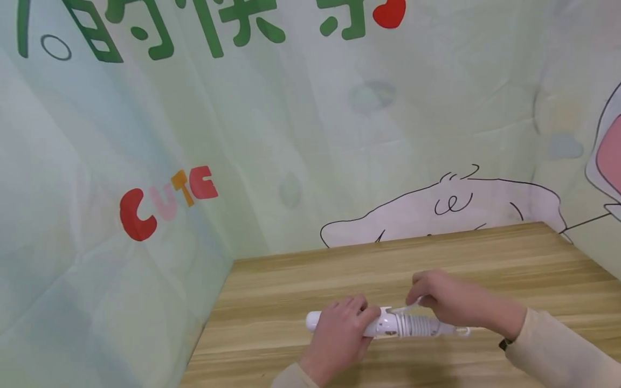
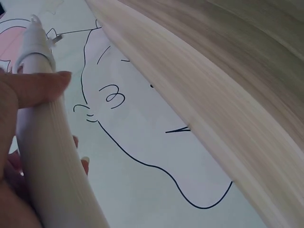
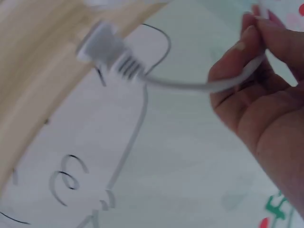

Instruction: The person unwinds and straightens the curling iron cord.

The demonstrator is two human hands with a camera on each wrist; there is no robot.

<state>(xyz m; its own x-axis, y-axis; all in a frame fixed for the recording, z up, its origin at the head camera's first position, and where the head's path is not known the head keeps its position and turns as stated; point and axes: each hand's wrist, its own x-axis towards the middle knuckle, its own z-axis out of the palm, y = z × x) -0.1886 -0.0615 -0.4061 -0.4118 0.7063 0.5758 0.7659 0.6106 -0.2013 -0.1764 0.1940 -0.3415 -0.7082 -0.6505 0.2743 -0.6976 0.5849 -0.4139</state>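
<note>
Now, over the wooden table (image 1: 281, 291), your left hand (image 1: 342, 328) curls around a white wand-shaped appliance (image 1: 385, 323) wrapped with cord, while your right hand (image 1: 451, 302) pinches the white cord (image 3: 190, 87) between thumb and fingers, its plug (image 3: 102, 45) just beyond them.

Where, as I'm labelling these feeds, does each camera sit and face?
Head: on the head, facing forward and down at the table and white device; left hand, right hand, sleeves show.
Left wrist: on that wrist, facing past the device; left hand shows.
Right wrist: on that wrist, facing the plug and cord; right hand shows.
Wrist views share the cartoon.
</note>
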